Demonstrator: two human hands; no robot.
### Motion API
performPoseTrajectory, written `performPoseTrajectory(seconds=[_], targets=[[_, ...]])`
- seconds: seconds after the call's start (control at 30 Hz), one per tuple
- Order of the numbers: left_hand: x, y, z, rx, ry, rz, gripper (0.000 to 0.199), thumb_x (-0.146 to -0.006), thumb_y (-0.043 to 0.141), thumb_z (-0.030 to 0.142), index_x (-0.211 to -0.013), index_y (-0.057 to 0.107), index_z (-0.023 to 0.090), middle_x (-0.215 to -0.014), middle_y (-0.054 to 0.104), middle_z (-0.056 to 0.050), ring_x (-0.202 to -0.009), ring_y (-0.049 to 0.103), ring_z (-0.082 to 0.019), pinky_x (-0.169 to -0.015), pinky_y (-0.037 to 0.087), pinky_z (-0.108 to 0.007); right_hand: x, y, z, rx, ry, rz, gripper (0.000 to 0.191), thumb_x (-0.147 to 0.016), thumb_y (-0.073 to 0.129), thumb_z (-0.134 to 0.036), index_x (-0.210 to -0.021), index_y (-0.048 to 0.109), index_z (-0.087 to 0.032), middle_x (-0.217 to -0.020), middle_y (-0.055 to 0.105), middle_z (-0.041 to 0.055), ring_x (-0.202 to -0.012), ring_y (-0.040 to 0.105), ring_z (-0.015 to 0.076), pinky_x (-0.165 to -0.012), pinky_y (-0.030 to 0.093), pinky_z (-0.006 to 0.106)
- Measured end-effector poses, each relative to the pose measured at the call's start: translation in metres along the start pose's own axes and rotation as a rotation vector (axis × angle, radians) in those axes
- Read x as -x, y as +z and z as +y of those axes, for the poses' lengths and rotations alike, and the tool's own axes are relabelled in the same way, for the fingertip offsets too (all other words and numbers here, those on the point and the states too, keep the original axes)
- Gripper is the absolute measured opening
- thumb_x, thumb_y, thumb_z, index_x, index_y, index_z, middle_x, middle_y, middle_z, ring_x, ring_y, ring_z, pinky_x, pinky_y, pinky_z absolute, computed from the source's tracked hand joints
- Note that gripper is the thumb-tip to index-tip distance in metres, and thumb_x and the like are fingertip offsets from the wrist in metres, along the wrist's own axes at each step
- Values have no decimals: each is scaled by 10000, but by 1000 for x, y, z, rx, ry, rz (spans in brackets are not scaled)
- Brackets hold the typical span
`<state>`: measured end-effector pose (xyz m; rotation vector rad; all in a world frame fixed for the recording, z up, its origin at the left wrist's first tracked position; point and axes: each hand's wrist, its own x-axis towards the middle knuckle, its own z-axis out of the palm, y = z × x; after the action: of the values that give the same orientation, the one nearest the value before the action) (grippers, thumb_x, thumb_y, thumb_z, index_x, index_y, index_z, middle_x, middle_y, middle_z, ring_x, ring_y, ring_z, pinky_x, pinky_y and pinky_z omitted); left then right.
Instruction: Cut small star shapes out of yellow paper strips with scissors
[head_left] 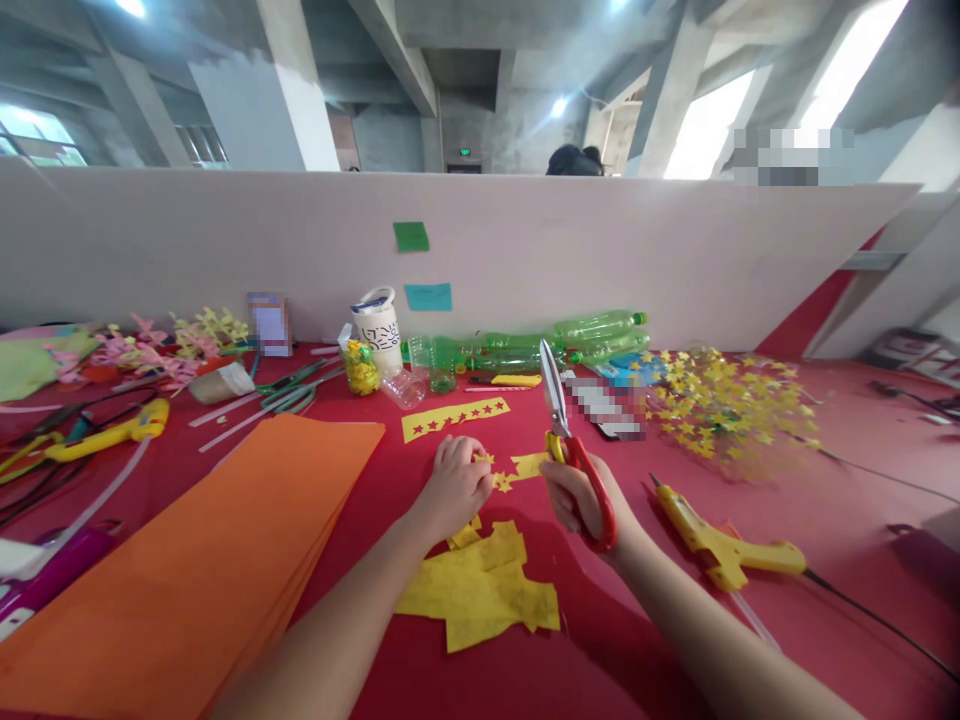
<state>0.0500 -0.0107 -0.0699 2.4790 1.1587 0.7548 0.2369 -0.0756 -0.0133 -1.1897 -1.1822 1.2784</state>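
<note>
My right hand (pixel 581 495) is wrapped round the red and yellow handles of a pair of scissors (pixel 555 390), whose blades point up and away from me. Curled fingers of my left hand (pixel 454 485) pinch a small yellow star (pixel 484 459) at their tips. Just beside it on the red table lie other small yellow stars (pixel 502 482) and a yellow scrap (pixel 529 465). Closer to me, between my forearms, is a pile of yellow cut pieces (pixel 480 590). Beyond my left hand lies a yellow strip (pixel 455 419) with star-shaped holes.
Orange sheets (pixel 217 540) cover the left side. A yellow glue gun (pixel 724 545) lies right, below a bunch of yellow stars (pixel 712 405). Green plastic bottles (pixel 600 330), a white cup (pixel 377 335), a yellow cutter (pixel 517 380) and a phone (pixel 604 408) are farther back, before a white partition (pixel 300 240).
</note>
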Motion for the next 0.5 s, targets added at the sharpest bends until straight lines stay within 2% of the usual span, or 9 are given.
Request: performPoseTrajectory(seconds=[0.07, 0.2, 0.27, 0.37, 0.43, 0.5], targets=[[-1, 2, 2, -69, 23, 26, 206, -848, 463, 273, -667, 527, 197, -998, 504, -61, -1019, 448, -246, -1076, 192, -549, 1, 1, -1, 13, 12, 10, 348, -768, 567, -333, -536, 329, -231, -343, 352, -93, -267, 320, 63, -316, 235, 205], [-1, -10, 1, -32, -122, 10, 130, -801, 537, 338, -781, 512, 212, -986, 476, -56, -1008, 449, -252, -955, 365, -484, 2, 1, -2, 18, 6, 20, 359, -759, 578, -339, -529, 325, -229, -341, 355, -93, -266, 324, 64, -324, 237, 203], [2, -22, -2, 22, -206, -35, 177, -795, 539, 387, -858, 509, 224, -1025, 467, -55, -1037, 447, -252, -892, 413, -427, 2, 0, -2, 11, -6, 25, 355, -757, 576, -332, -529, 325, -228, -344, 359, -93, -268, 329, 66, -327, 243, 204], [6, -33, -6, 4, -268, -192, 297, -713, 614, 484, -831, 528, 225, -1039, 471, -55, -1034, 454, -275, -833, 431, -398, 0, -2, -2, -7, -15, 38, 341, -759, 563, -310, -530, 324, -228, -347, 362, -94, -266, 329, 66, -326, 250, 203], [8, -34, -5, -34, -312, -208, 327, -678, 638, 505, -795, 529, 220, -988, 491, -57, -985, 476, -279, -807, 431, -396, -1, -3, -1, -22, -15, 41, 338, -761, 557, -302, -529, 323, -227, -346, 360, -95, -265, 325, 65, -325, 253, 202], [8, -30, -3, -18, -335, -213, 253, -695, 627, 446, -753, 534, 218, -955, 512, -58, -942, 499, -267, -773, 432, -374, -2, -4, 0, -41, -13, 38, 337, -761, 564, -310, -536, 327, -228, -345, 359, -97, -263, 326, 66, -324, 252, 203]])
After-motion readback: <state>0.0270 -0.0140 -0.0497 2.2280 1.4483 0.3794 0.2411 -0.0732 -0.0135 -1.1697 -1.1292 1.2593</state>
